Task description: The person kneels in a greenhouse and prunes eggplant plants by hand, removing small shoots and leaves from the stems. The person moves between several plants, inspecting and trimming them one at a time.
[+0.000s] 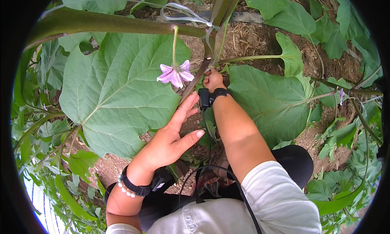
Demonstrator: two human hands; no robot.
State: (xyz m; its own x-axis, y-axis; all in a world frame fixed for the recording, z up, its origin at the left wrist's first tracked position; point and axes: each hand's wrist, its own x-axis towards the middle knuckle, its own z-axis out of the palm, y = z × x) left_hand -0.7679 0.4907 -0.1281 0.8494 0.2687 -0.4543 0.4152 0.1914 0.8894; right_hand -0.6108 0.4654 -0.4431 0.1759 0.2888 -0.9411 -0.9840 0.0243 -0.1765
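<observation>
My left hand lies beside the brown stem of an eggplant plant, fingers extended, thumb apart, its fingertips at the stem's lower part and a large leaf to its left. Just right of the same stem, my right hand has curled fingers near a small shoot at the stem; what lies between its fingertips is hidden. A pale purple eggplant flower hangs from the thick branch above my left hand. Clear plastic twine is tied around the fork where the branches meet.
Another large leaf spreads right of my right forearm. A smaller leaf stands above it on a long stalk. More stems and foliage crowd both sides. Soil with dry straw shows behind the stem. A black cable crosses my lap.
</observation>
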